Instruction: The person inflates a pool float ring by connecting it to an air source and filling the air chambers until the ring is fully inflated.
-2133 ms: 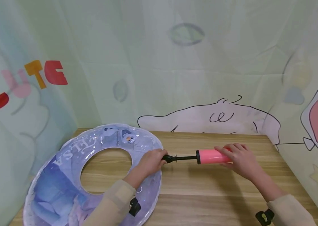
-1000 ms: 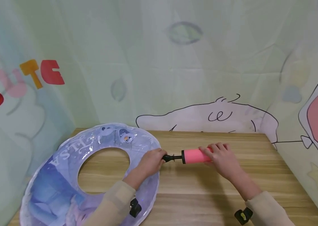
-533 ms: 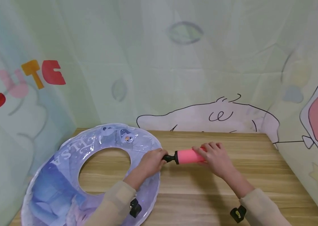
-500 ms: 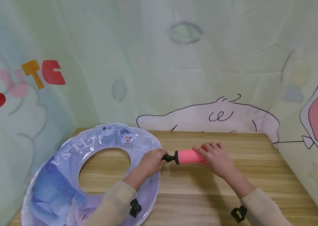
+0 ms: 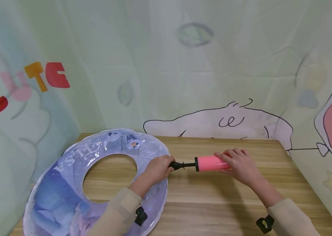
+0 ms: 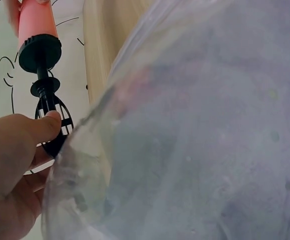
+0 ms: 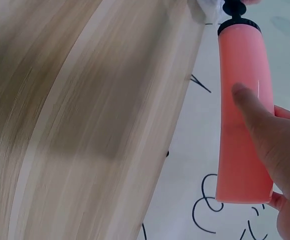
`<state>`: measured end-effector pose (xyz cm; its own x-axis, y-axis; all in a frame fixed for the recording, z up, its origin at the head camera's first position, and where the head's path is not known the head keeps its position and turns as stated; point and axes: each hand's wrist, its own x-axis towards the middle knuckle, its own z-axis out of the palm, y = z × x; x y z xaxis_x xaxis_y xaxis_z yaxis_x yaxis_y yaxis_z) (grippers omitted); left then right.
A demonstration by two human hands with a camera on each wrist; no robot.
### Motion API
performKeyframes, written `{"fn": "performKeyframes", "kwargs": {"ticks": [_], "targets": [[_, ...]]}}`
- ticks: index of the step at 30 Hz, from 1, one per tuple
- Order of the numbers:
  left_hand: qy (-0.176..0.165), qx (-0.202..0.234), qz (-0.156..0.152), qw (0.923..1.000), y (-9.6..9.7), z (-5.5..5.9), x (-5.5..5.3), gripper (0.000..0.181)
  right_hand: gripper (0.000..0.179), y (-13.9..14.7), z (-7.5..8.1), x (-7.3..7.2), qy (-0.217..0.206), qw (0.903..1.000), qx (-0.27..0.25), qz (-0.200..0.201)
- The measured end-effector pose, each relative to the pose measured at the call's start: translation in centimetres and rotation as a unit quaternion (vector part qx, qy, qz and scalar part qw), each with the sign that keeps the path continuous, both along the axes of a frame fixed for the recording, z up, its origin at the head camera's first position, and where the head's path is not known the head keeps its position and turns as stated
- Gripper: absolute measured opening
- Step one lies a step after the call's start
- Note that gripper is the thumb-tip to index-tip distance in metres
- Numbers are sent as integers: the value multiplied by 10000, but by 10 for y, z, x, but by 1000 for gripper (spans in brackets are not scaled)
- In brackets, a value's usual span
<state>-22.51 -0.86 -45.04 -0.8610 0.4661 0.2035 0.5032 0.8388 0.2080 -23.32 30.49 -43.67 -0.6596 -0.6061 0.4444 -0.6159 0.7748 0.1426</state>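
A hand pump with a pink barrel (image 5: 211, 163) is held level between both hands above the table. My left hand (image 5: 157, 169) pinches its ribbed black end piece (image 6: 60, 122), thumb on top in the left wrist view. My right hand (image 5: 240, 166) grips the far end of the barrel, its thumb along the side in the right wrist view. A short length of black rod (image 5: 189, 165) shows between end piece and barrel. A blue-purple inflatable swim ring (image 5: 51, 193) lies under my left forearm. Whether the black end touches the ring cannot be told.
The wood-grain table (image 5: 213, 216) runs back to a printed cloth backdrop (image 5: 154, 65), which also hangs at both sides. The swim ring covers the table's left part. Black wrist cameras sit on both sleeves.
The barrel and my right hand slid left until the rod nearly vanished, then moved back right, so some rod shows again. My left hand and the swim ring have stayed about where they were.
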Motion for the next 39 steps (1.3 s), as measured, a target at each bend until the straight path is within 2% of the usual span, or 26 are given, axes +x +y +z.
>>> {"fn": "performKeyframes", "kwargs": {"ticks": [12, 21, 27, 31, 39], "targets": [[55, 54, -56, 10000, -3, 1, 1, 17, 66, 46, 5, 4, -56, 9999, 48, -153], [-43, 246, 91, 9996, -4, -2, -1, 18, 61, 73, 18, 1, 134, 9998, 68, -152], [57, 279, 37, 9996, -1, -2, -1, 18, 66, 46, 21, 1, 114, 9989, 353, -274], [182, 239, -33, 9995, 2, -3, 0, 17, 63, 23, 15, 1, 44, 9983, 492, -296], [447, 74, -5, 9990, 4, -7, 1, 15, 60, -11, 1, 0, 349, 9983, 456, -96]]}}
